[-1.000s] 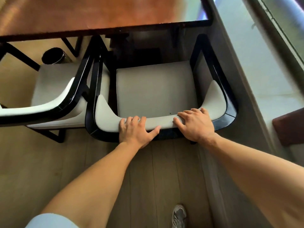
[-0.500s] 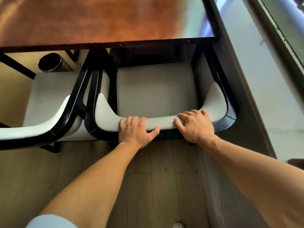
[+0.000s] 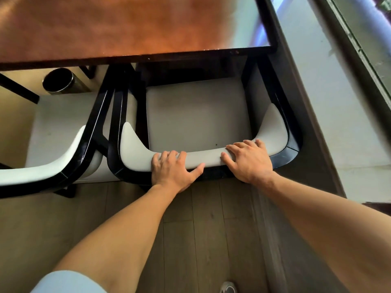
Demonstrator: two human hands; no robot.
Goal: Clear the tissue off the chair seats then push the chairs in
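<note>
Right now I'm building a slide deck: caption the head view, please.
Left hand and right hand hold the backrest of the right chair, its front under the table.

Daylight enters from the window [image 3: 368, 45] right of the worktop [image 3: 127, 24] and washes the worktop's right end in pale bluish glare. Under the worktop lies deep shadow, darkening the front of the chair [image 3: 198, 115]. The floor [image 3: 207, 240] below the worktop is dim. Wide-angle distortion curves lines toward the edges, and the worktop surface looks smeared.
</note>
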